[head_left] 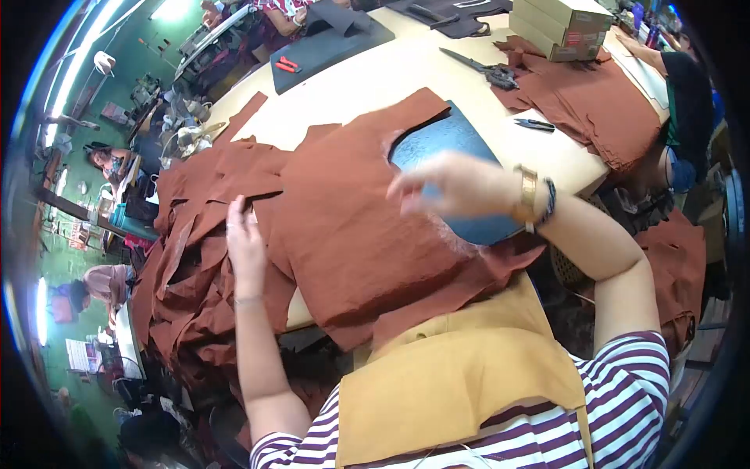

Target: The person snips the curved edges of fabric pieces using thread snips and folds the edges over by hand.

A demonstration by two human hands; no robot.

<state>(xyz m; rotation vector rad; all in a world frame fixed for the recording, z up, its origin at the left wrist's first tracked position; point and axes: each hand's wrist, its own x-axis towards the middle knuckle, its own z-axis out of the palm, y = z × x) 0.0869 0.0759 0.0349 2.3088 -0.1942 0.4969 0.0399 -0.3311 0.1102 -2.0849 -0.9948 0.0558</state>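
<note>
A rust-brown cut fabric piece (344, 211) lies on the table in front of me, partly over a dark blue board (453, 144). My left hand (247, 242) is at its left side, beside a heap of similar cloth pieces (187, 258). Its fingers are stretched out, and nothing shows in them. Above the piece and the board's edge is my right hand (461, 186), smeared by motion. Its fingers look bent, but whether they hold anything is unclear. Pale fuzz or dust marks the fabric along the board.
Thread snips (534, 124) and large dark scissors (488, 70) lie on the table (344, 94). At the right, a cardboard box (558, 27) sits on stacked brown fabric (586, 102). A red tool (289, 64) rests on a black board (336, 55). Other people sit around.
</note>
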